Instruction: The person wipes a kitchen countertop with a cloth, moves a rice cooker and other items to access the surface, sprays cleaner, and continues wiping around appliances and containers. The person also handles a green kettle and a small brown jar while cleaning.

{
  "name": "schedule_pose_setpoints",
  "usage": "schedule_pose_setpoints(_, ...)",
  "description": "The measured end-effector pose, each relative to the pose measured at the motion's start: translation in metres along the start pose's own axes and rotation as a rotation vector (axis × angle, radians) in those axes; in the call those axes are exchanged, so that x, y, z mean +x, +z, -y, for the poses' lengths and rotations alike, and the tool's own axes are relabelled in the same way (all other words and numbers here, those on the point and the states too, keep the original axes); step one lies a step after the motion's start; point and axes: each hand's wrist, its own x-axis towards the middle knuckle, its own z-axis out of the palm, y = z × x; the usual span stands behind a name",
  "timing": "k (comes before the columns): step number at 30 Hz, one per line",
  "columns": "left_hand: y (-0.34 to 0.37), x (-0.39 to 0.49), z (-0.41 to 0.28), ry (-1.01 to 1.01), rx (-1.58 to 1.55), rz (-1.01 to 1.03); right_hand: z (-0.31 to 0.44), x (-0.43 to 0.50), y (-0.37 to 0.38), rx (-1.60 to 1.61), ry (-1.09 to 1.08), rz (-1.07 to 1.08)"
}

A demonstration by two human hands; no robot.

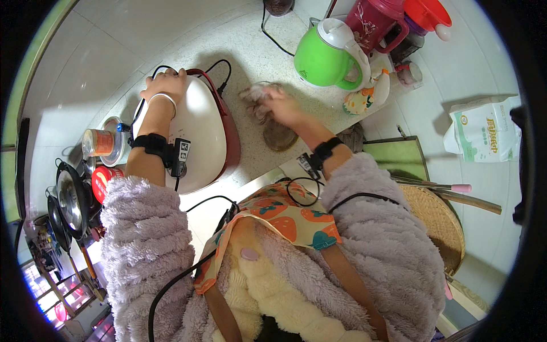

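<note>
My left hand, with a bangle at its wrist, rests on the far edge of the white lid of a red and white countertop appliance, perhaps a rice cooker. Its fingers are spread and grip nothing visible. On the speckled countertop, right of the appliance, my right hand is blurred over a crumpled, greyish-brown cloth and appears to hold it. Just below that hand lies a round, brownish disc on the counter.
A green electric kettle, a dark red jug, a red plastic scoop and a spray bottle stand at the right. Jars and hanging pans are left. A tissue pack hangs on the right wall. Black cords cross the counter.
</note>
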Motion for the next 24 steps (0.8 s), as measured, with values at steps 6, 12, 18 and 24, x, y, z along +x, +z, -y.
schedule_pose_setpoints(6,-0.011,-0.009,-0.003,0.022,0.000,0.000,-0.034,-0.032,0.015,-0.003,0.090,-0.092)
schedule_pose_setpoints(12,-0.021,-0.018,-0.011,-0.068,-0.021,0.038,-0.035,-0.109,-0.021,-0.122,0.420,-0.090)
schedule_pose_setpoints(18,-0.029,-0.026,-0.015,-0.107,-0.092,0.031,-0.029,-0.159,-0.055,-0.146,0.524,0.061)
schedule_pose_setpoints(24,-0.034,-0.033,-0.015,-0.105,-0.107,0.005,-0.033,-0.127,-0.106,0.300,0.608,0.078)
